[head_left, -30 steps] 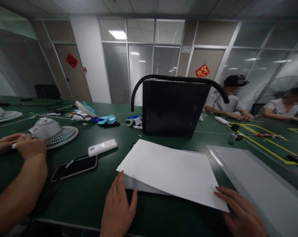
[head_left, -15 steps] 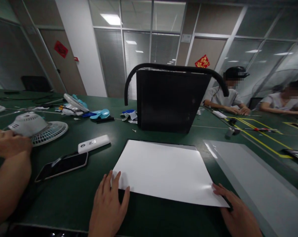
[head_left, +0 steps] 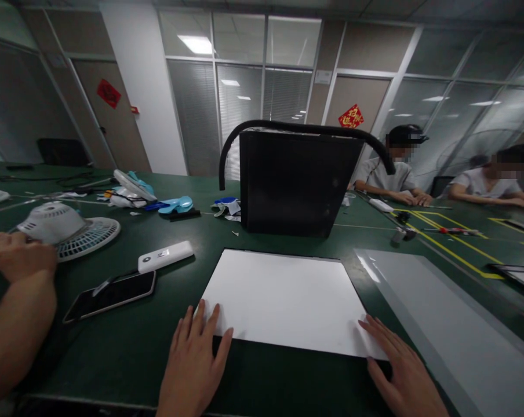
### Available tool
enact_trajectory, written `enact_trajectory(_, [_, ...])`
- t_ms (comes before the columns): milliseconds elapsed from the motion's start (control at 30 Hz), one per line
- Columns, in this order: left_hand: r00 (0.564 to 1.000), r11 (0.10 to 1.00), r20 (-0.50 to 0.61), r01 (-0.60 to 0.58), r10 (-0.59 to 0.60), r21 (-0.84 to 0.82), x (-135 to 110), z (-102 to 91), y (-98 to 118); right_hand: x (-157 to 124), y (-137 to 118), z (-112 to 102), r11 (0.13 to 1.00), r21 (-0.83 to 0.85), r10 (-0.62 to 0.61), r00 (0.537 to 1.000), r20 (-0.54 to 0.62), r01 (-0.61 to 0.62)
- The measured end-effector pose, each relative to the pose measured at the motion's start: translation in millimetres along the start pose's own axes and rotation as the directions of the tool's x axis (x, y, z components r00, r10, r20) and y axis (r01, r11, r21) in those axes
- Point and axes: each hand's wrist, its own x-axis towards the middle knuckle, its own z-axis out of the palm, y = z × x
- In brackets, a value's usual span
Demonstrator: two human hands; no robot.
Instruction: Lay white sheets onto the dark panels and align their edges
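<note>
Under both flat hands' fingertips — white sheet (head_left: 283,298), near corners.

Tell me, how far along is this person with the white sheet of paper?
Done: the white rectangular paper sheet lies flat on a dark flat panel on the green table. In hand: the left hand and right hand, both open, press fingertips on its two near corners. Left: a dark strip of panel shows uncovered along the near edge, so alignment may be unfinished.
</note>
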Motion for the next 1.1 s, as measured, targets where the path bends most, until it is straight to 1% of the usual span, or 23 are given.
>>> enact_trajectory(100, [1.0, 1.0, 0.017, -0.013, 0.013, -0.014, 0, 1.2, -1, 2, -2, 1, 1.0, -0.02, 0.002, 1.0, 0.005, -0.002])
enact_trajectory(233, [1.0, 0.999, -0.013, -0.025, 0.024, -0.041, -1, 4.6, -3, 3, -5, 5, 0.998, -0.067, 0.012, 1.0, 0.025, -0.011])
enact_trajectory(367, [0.999, 0.997, -0.027, -0.034, 0.032, -0.066, -1, 6.1, -5, 3, -6, 10, 0.995, -0.076, 0.072, 0.993, 0.093, -0.065])
enact_trajectory(500, [0.998, 0.996, -0.026, -0.057, 0.055, -0.063, -1, 4.7, -5, 2, -5, 14, 0.989, -0.084, 0.134, 0.982, 0.129, -0.124])
enact_trajectory(667, [0.999, 0.998, -0.003, -0.05, 0.05, -0.04, -1, 1.8, -3, 1, -3, 16, 0.986, -0.123, 0.129, 0.978, 0.163, -0.109])
enact_trajectory(767, [0.999, 0.998, -0.001, -0.048, 0.048, -0.036, -1, 1.6, -3, 3, -5, 14, 0.99, -0.107, 0.11, 0.98, 0.165, -0.093])
enact_trajectory(833, [0.999, 0.998, -0.001, -0.052, 0.052, -0.033, -1, 2.1, -3, 5, -7, 11, 0.993, -0.071, 0.104, 0.985, 0.137, -0.094])
enact_trajectory(933, [0.999, 0.998, -0.007, -0.053, 0.053, -0.034, -1, 2.2, -4, 3, 1, 3, 0.988, 0.006, 0.156, 0.987, 0.026, -0.156])
enact_trajectory(1000, [0.999, 0.998, -0.009, -0.05, 0.05, -0.037, -1, 1.4, -3, -9, 18, -3, 0.981, 0.035, 0.195, 0.979, -0.057, -0.193])
enact_trajectory(1100, [0.999, 0.998, -0.013, -0.049, 0.048, -0.046, -2, 0.1, -2, -43, 57, -11, 0.98, 0.026, 0.197, 0.97, -0.144, -0.195])
